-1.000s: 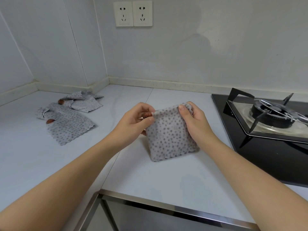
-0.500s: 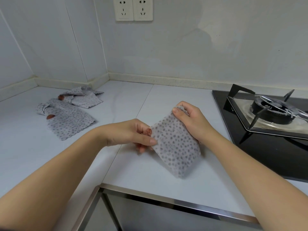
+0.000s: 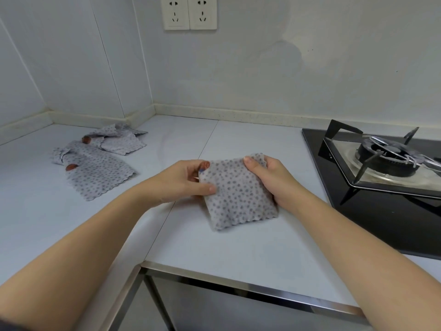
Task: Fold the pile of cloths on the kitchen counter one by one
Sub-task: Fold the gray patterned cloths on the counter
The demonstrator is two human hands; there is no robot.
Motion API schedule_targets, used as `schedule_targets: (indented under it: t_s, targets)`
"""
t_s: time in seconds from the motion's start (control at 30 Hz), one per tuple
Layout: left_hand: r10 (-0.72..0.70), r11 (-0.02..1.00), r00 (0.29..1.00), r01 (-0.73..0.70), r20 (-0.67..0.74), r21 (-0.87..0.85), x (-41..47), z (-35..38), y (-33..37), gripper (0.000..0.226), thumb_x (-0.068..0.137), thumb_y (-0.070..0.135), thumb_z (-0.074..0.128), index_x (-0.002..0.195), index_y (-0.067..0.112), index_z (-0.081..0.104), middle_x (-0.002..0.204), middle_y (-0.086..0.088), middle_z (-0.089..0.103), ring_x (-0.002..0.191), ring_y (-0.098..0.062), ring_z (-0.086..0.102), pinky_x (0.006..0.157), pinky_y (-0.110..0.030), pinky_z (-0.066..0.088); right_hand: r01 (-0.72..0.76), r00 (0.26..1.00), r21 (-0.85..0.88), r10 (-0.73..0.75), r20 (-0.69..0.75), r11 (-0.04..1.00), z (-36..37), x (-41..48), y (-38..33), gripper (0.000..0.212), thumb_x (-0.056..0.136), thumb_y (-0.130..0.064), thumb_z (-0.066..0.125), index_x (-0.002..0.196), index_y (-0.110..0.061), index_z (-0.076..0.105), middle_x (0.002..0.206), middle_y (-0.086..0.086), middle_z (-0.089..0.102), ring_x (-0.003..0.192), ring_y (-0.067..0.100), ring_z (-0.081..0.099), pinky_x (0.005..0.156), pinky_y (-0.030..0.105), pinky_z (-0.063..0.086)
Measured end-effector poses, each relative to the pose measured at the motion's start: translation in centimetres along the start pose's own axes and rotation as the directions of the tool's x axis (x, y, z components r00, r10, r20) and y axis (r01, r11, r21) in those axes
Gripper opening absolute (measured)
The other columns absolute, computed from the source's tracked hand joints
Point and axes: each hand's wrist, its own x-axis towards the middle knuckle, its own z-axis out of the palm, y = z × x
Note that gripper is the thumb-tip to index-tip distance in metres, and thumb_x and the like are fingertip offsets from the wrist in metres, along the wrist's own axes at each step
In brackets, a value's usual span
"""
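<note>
Steel trim (image 3: 238, 286): a bright metal strip edges the pale desk (image 3: 238, 249) nearest the camera, and two bare forearms reach in over it.
Cloth in hand: a grey cloth with dark dots (image 3: 238, 197), folded to a rough square, sits mid-desk between the two hands, its scalloped near edge resting on the surface.
Left grip (image 3: 181, 182): pinches the cloth's left edge, thumb on top and fingers tucked beneath. A brown tag (image 3: 205, 164) shows by the fingertips.
Right grip (image 3: 272, 180): holds the far right corner, thumb pressed on top and fingers curled round the right edge.
Step in hand: this looks like the last touch on this cloth's fold, squaring its edges before it is set down.
Next move: it likely calls for pressing the square flat and releasing it without letting the soft layers spring open. A reach left for a fresh cloth would follow.
Pile (image 3: 100, 173): at least two matching cloths lie unfolded and rumpled, touching each other, well apart to the left near the wall corner.
Beyond: a black gas hob (image 3: 386, 158) stands at right, apart from the cloth. Twin wall sockets (image 3: 189, 13) sit above.
</note>
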Motion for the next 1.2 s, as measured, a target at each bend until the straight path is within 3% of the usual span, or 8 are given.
schedule_targets:
  t_s: [0.17,0.3,0.47,0.6,0.7,0.83,1.07,1.2]
  targets:
    - [-0.151,0.958,0.962,0.086,-0.227,-0.275,1.2,1.7,-0.2,0.046,0.086,0.009,0.069,0.124,0.019,0.046,0.109,-0.010,0.069,0.093,-0.020,0.070,0.077,-0.030,0.058,0.118,0.972,-0.049,-0.126,-0.198,0.992,1.2,0.2,0.5,0.014,0.095,-0.036,0.058,0.089,-0.024,0.060,0.096,-0.005,0.069,0.094,0.012,0.066,0.090,0.036,0.053]
    - [-0.296,0.934,0.897,0.201,-0.329,-0.294,2.2,3.2,-0.7,0.021,0.094,0.016,0.061,0.110,0.003,0.064,0.103,-0.011,0.071,0.083,-0.019,0.070,0.069,-0.026,0.057,0.159,0.933,-0.073,-0.174,-0.314,0.985,1.5,0.4,0.7,0.017,0.096,-0.034,0.057,0.087,-0.020,0.059,0.094,-0.002,0.067,0.093,0.014,0.065,0.089,0.039,0.053]
    - [-0.018,0.967,0.774,0.175,-0.633,0.187,2.7,4.5,-0.6,0.034,0.100,0.030,0.046,0.072,0.011,0.041,0.069,-0.004,0.046,0.061,-0.019,0.045,0.048,-0.018,0.037,0.262,0.853,-0.128,-0.291,-0.433,0.957,2.0,0.4,0.8,0.033,0.096,-0.033,0.057,0.086,-0.002,0.050,0.087,0.013,0.062,0.079,0.019,0.058,0.077,0.040,0.049]
    - [0.153,0.883,0.766,0.177,-0.624,0.434,2.4,4.0,-1.1,0.048,0.097,0.040,0.048,0.061,0.015,0.032,0.056,0.003,0.033,0.051,-0.013,0.030,0.047,-0.027,0.023,0.273,0.827,-0.121,-0.297,-0.478,0.954,1.8,0.7,0.9,0.025,0.097,-0.031,0.056,0.087,-0.008,0.053,0.085,0.004,0.062,0.082,0.018,0.060,0.078,0.039,0.049]
    - [0.119,0.950,0.807,0.077,-0.579,0.303,2.6,3.5,-1.8,0.040,0.096,0.031,0.055,0.063,0.014,0.042,0.052,0.007,0.038,0.046,-0.006,0.034,0.044,-0.016,0.027,0.286,0.831,-0.102,-0.300,-0.468,0.953,1.6,0.8,1.3,0.030,0.097,-0.031,0.056,0.087,-0.003,0.050,0.083,0.007,0.061,0.077,0.017,0.058,0.074,0.036,0.049]
    - [-0.133,0.965,0.902,0.024,-0.410,-0.261,2.4,3.7,-0.6,0.024,0.096,0.031,0.053,0.098,0.009,0.065,0.079,0.007,0.071,0.071,-0.006,0.066,0.065,-0.019,0.053,0.309,0.873,-0.089,-0.319,-0.369,0.947,2.2,0.3,1.5,0.025,0.096,-0.028,0.057,0.082,-0.009,0.049,0.072,-0.007,0.055,0.066,0.003,0.051,0.064,0.020,0.044]
    - [-0.290,0.953,0.785,0.185,-0.547,-0.240,4.3,3.7,1.8,0.040,0.096,0.036,0.054,0.091,-0.003,0.061,0.085,-0.004,0.063,0.085,-0.018,0.058,0.080,-0.037,0.046,0.181,0.946,0.072,-0.154,-0.286,0.981,1.6,-0.1,0.6,0.024,0.095,-0.025,0.059,0.077,-0.013,0.049,0.070,-0.014,0.053,0.066,0.002,0.051,0.064,0.018,0.043]
    - [-0.168,0.983,0.885,0.119,-0.433,-0.139,3.9,3.2,6.3,0.040,0.089,0.041,0.052,0.084,0.002,0.057,0.079,0.000,0.051,0.078,-0.011,0.049,0.075,-0.034,0.037,-0.053,0.978,0.293,0.108,-0.177,0.955,-0.5,-0.8,-3.1,0.015,0.092,-0.037,0.057,0.091,-0.022,0.061,0.093,-0.009,0.065,0.086,0.000,0.062,0.077,0.019,0.051]
